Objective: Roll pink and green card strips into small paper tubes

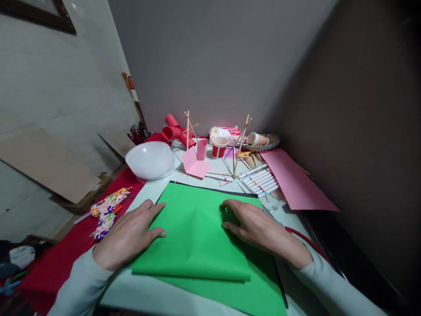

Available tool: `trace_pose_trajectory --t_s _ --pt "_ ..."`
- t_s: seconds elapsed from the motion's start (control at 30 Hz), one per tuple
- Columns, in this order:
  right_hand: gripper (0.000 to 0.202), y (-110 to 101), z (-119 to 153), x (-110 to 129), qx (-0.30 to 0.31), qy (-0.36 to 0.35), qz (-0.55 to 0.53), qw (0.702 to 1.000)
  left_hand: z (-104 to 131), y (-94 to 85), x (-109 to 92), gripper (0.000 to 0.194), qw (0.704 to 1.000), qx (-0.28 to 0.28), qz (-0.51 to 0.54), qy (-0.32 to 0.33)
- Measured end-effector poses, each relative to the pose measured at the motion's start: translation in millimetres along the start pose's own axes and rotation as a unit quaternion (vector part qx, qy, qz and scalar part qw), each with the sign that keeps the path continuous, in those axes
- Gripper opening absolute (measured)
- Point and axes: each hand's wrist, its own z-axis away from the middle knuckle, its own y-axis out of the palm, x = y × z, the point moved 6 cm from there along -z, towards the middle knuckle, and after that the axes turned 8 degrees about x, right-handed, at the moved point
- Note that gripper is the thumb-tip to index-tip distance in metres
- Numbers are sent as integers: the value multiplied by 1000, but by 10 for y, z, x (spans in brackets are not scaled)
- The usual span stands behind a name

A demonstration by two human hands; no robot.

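Observation:
A bright green sheet of paper (192,228), seemingly folded over with a rounded bend at its near edge, lies in front of me. Under it sits another green layer (266,289), above a dark backing whose black rim (217,190) shows. My left hand (134,232) rests at the paper's left edge, thumb and index finger spread apart. On the right side, my right hand (246,219) has its fingers bent and its fingertips touching the green surface. Thumb and index finger are apart there, with nothing visible between them.
Behind the paper stand a white bowl (149,160), folded pink card (195,164), a red paper cup (219,147) and tied stick frames (241,145). Markers (263,181) and a pink sheet (297,180) lie right. A patterned glue gun (110,210) lies on red cloth (70,250) at left.

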Motion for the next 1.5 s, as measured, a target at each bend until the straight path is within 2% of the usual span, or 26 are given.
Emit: trace_pose_trajectory --t_s 0.13,0.3,0.4,0.53,0.7,0.97,1.1,1.2,1.27,1.37,1.43,1.5 --pt "31 -68 12 18 -16 -16 -10 1000 -237 -130 -86 48 999 5 -47 -22" --pt "21 -115 44 71 -36 -24 -8 999 -578 -237 -213 38 996 36 -80 11" --pt "25 -119 43 71 -38 -22 -11 999 -738 -271 -235 31 993 71 -85 27" --pt "34 -122 18 26 -21 -7 -26 999 -870 -276 -243 37 989 116 -80 34" --pt "31 -95 -11 -7 0 -5 -56 998 -906 -260 -248 30 987 129 -73 59" --pt "19 -38 -15 -32 -17 -32 -91 995 -862 -227 -265 28 985 142 -3 98" --pt "15 -62 9 -39 -33 -25 -125 991 -832 -227 -242 28 983 131 39 121" --pt "14 -114 16 -52 -68 -10 -151 986 -778 -289 -192 31 983 106 74 132" --pt "19 -192 24 -87 -138 -4 -204 969 -729 -372 -166 38 983 78 97 134" --pt "25 -298 54 -169 -264 -35 -334 904 -644 -517 -164 42 981 31 135 137" --pt "27 -310 55 -222 -302 -49 -384 871 -588 -614 -180 39 974 -7 178 142" --pt "35 -308 50 -269 -318 -42 -397 860 -536 -690 -206 36 966 -38 205 153"
